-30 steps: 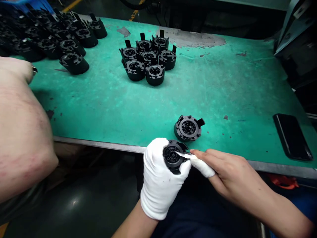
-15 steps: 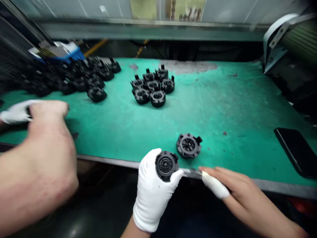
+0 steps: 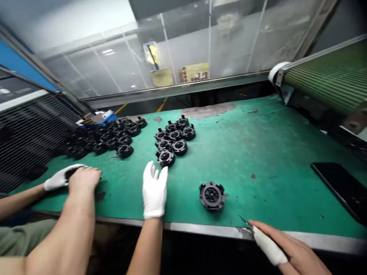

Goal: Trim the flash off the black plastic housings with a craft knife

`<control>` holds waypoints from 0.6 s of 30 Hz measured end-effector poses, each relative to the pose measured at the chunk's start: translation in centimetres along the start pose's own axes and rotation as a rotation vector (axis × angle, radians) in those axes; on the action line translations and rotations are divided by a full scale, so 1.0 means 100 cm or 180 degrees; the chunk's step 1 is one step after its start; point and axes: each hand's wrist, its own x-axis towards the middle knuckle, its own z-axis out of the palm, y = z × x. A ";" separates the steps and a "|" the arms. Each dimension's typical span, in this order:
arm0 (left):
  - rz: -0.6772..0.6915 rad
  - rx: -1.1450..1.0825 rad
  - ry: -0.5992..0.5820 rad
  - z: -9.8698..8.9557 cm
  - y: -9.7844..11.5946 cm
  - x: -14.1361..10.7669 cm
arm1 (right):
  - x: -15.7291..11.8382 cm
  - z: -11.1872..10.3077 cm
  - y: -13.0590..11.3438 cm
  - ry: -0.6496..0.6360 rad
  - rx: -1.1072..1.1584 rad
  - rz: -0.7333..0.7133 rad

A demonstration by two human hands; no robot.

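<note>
My left hand [image 3: 155,191], in a white glove, is over the green mat with its fingers apart and nothing in them. Just beyond its fingertips lies a round black part [image 3: 165,157], the nearest of a cluster of several like it. My right hand [image 3: 275,244], with a white cover on the thumb, grips a small pointed metal tool [image 3: 246,222] at the table's front edge. Between my two hands, one round black part [image 3: 212,195] with tabs rests by itself on the mat.
At left, a co-worker's gloved hand [image 3: 59,179] and bare hand [image 3: 85,178] hold something dark. Many black parts [image 3: 106,137] lie behind them. A black phone [image 3: 341,187] rests at right, below a green conveyor belt [image 3: 329,82].
My left hand has moved forward and left and let go of the black part, and the middle cluster has one more part at its near end. The view has tilted up.
</note>
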 end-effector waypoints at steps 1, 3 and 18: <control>0.0044 -0.0048 -0.0039 0.003 0.002 -0.020 | 0.001 -0.006 -0.002 -0.0010 0.0008 0.0115; 0.0339 -0.0215 -0.0734 0.010 0.006 -0.059 | 0.005 -0.018 -0.007 -0.0129 0.0026 0.0249; 0.1383 0.0766 -0.1898 0.035 0.005 -0.113 | 0.050 -0.060 -0.041 -0.0821 -0.0202 -0.0185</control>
